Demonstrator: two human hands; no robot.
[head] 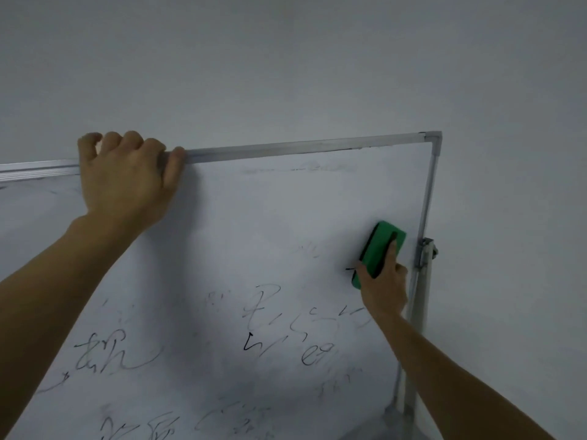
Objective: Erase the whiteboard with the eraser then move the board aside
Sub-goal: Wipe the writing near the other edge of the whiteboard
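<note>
A whiteboard (270,223) in a metal frame fills the lower left of the head view. Its upper part is wiped nearly clean, while smeared black marker writing (273,322) covers the middle and lower part. My left hand (127,176) grips the board's top rail, fingers curled over it. My right hand (384,287) holds a green eraser (379,246) with a black felt side flat against the board near the right edge, one finger lying along its back.
A grey metal stand post (419,300) with a pivot bracket (427,252) runs down the board's right side. A plain pale wall (317,58) stands behind and to the right of the board.
</note>
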